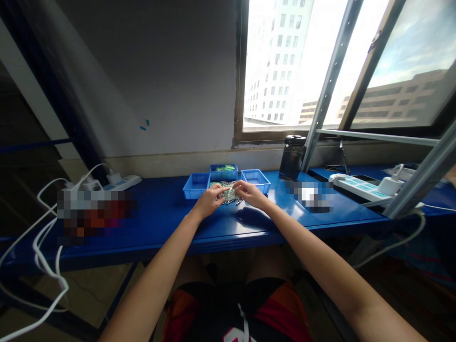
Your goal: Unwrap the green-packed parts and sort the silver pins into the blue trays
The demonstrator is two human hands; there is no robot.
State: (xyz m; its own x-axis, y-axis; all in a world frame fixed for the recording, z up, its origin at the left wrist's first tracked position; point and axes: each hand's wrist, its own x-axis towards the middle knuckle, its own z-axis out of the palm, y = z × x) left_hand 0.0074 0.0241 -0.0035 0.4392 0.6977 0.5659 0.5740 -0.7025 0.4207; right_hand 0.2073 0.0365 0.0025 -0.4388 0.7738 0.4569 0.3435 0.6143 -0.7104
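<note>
Daylight from the window (276, 109) on the right falls across a blue desk (160, 209) pushed up against a grey wall (171, 85), and that is the whole workspace I get through the head camera. Both bare arms reach forward over the desk's near edge and meet around the middle of my view.

Between the two hands I make out a pale green packet (231, 194), held just above a loose pile of small metal pieces (239, 201). The left hand (210, 200) has its fingers closed on the packet's left side, and the right hand (250, 194) pinches it from the right. From this far off I can't tell what, if anything, is inside it.

Three blue bins stand close behind and beside the pile. I have the left bin (195, 194) just beyond the left hand, the right bin (263, 187) behind the right hand, and the rear bin (223, 175) farther back between them, with green packets (225, 168) lying in it.

Farther right I see a black jug (292, 159) standing upright near the wall. One white power strip (126, 182) lies on the left of the desk.
</note>
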